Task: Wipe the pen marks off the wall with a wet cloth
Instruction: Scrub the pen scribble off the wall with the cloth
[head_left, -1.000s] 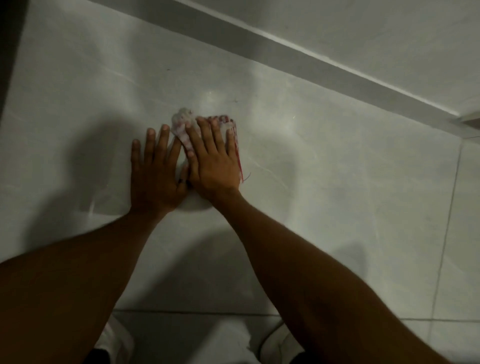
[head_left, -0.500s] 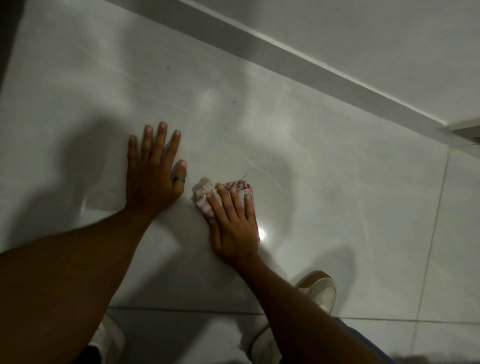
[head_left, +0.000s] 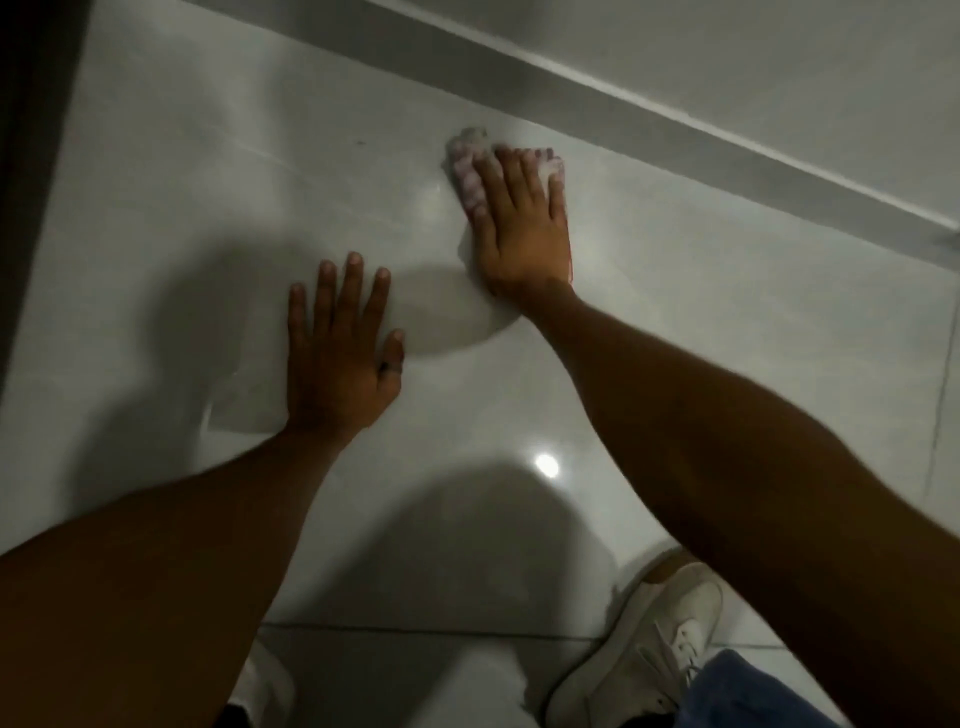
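Note:
My right hand (head_left: 522, 228) lies flat, fingers together, pressing a white cloth with red checks (head_left: 467, 156) against the glossy pale tiled surface (head_left: 208, 182). Only the cloth's far edge and left side show past my fingers; a red thread hangs by my wrist. The cloth sits close to the grey skirting strip (head_left: 623, 104). My left hand (head_left: 340, 358) rests flat and spread on the tile, lower left of the right hand, holding nothing; it wears a dark ring on the thumb. A small dark mark (head_left: 359, 141) shows left of the cloth.
A damp patch (head_left: 441, 317) shines between my hands. My white shoes (head_left: 644, 654) and a blue trouser leg (head_left: 737, 696) are at the bottom. A dark edge (head_left: 31, 156) runs down the left. A grout line (head_left: 415, 630) crosses low.
My right hand has slid the cloth up and to the right, from beside my left thumb to near the skirting strip. My left hand has stayed planted on the tile.

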